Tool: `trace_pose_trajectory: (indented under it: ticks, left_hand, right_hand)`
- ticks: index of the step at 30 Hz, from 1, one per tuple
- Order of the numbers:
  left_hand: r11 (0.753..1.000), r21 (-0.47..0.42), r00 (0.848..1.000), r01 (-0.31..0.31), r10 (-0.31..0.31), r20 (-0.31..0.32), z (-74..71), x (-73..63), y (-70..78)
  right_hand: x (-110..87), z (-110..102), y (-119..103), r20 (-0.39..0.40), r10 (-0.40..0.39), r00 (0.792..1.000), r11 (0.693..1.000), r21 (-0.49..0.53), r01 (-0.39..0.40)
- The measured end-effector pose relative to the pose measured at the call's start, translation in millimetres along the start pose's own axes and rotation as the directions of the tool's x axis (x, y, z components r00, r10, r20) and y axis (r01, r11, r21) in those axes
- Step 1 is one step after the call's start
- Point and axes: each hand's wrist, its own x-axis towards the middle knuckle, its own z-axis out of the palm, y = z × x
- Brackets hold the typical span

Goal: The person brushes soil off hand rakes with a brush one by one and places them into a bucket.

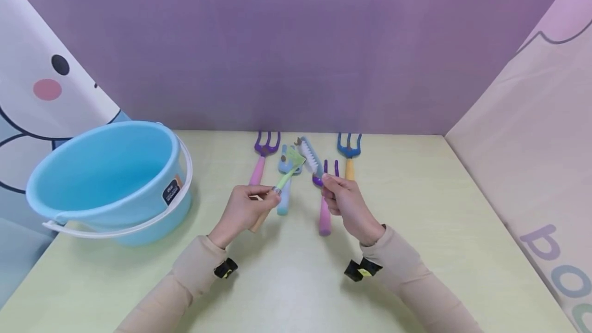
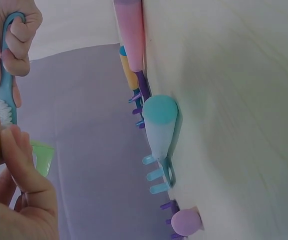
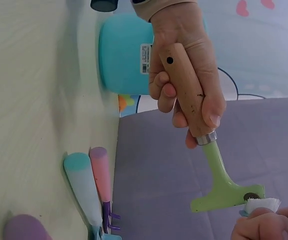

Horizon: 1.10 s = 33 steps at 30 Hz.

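Observation:
My left hand (image 1: 245, 209) grips the wooden handle (image 3: 186, 90) of a small green garden hoe (image 1: 294, 156), its flat head angled up. A brown spot marks one end of that head in the right wrist view. My right hand (image 1: 349, 204) holds a blue scrub brush (image 1: 316, 164) by its loop handle, with white bristles facing the hoe. The bristles sit right at the brown spot. Beneath the hands lie a light-blue garden fork (image 1: 284, 199) and a purple fork with a pink handle (image 1: 325, 220).
A light-blue bucket (image 1: 139, 209) with a white handle stands on the left of the table. Farther back lie another pink-handled purple fork (image 1: 257, 171) and a blue fork with a yellow handle (image 1: 350, 169). A purple wall (image 1: 296, 55) closes off the back, with printed panels at both sides.

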Motion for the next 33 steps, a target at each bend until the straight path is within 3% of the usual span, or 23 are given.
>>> trace_pose_trajectory:
  ticks: [24,33]
  left_hand:
    - [0.997,0.072,1.000,-0.024,0.024,-0.005,-3.5,2.4,-4.8]
    - [0.995,0.094,1.000,-0.015,0.015,0.002,-0.6,3.8,-12.8]
  right_hand:
    - [-0.4,-2.0,0.9,0.023,0.046,0.999,0.998,0.047,-0.047]
    - [-0.6,4.1,-3.5,0.032,0.002,0.999,1.000,0.019,-0.002]
